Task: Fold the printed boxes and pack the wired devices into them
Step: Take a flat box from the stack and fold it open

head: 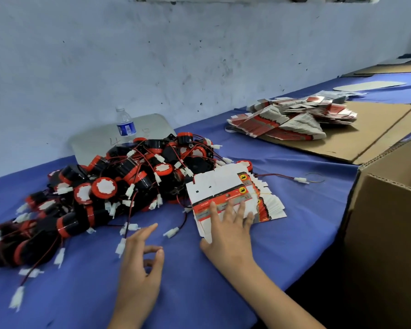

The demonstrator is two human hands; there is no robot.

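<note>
A big heap of black-and-red round wired devices (119, 181) with white plug connectors covers the left of the blue table (199, 269). Just right of the heap lies a fanned stack of flat red-and-white printed boxes (223, 188). My right hand (230, 231) rests on the near end of that stack with its fingers spread flat on the top sheet. My left hand (140, 260) hovers over the cloth in front of the heap, fingers loosely curled, holding nothing.
A larger pile of flat printed boxes (292, 119) lies on a cardboard sheet (365, 136) at the back right. An open brown carton (389, 222) stands at the right table edge. A water bottle (125, 125) stands behind the heap, by the wall.
</note>
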